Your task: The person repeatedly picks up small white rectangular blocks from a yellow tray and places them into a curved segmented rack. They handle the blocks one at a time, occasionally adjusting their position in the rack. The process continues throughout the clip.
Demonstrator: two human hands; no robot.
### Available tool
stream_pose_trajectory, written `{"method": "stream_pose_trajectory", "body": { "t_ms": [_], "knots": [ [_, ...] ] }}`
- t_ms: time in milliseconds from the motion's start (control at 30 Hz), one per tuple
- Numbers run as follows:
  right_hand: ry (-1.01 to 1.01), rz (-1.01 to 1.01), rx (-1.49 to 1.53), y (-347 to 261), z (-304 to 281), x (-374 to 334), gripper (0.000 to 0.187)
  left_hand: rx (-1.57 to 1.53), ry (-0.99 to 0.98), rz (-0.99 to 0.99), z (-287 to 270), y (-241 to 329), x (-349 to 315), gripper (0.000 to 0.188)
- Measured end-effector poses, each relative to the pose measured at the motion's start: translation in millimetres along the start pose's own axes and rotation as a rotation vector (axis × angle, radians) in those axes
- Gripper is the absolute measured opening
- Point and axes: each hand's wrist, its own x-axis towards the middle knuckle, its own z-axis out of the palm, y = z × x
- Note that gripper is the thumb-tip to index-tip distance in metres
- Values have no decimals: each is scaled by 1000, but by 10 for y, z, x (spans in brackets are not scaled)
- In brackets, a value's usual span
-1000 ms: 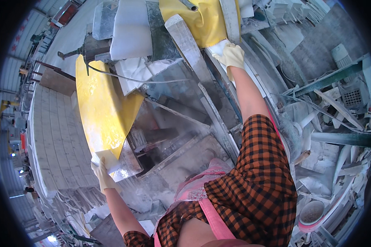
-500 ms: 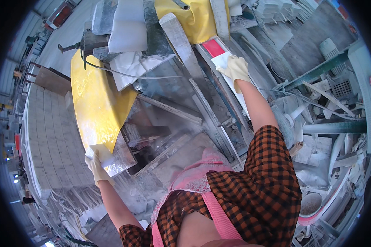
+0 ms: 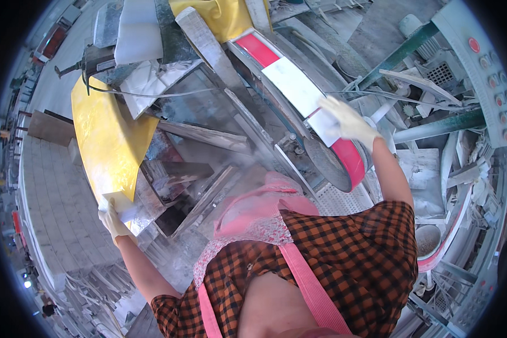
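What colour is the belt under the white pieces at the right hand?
The belt is pinkish red; it shows best in the head view.

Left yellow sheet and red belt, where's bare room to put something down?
Bare: the yellow sheet above the tile at your left hand, and the slatted surface left of it. The red belt shows bare ends beyond the white pieces, your right hand near the lower one. Crowded: scrap at far right.

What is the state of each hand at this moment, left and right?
Left hand: closed on a white tile.
Right hand: blurred, fingers stretched out at a white piece on the red belt; grip cannot be told.
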Motion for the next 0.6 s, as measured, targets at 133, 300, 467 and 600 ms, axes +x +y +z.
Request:
{"method": "stream_pose_trajectory", "body": {
  "t_ms": [133,300,467,600],
  "knots": [
    [-41,147,-299,-346,389,-427,104,-85,-41,-32,-1,24,-60,63],
    [330,247,-410,-436,811,-254,80,-36,-35,-7,-22,-12,26,63],
    [363,175,-385,-231,671,-193,66,-38,6,3,-38,-124,155,63],
    [338,-10,-679,-204,539,96,76,-42,9,-3,-54,-164,192,64]
  ]
}}
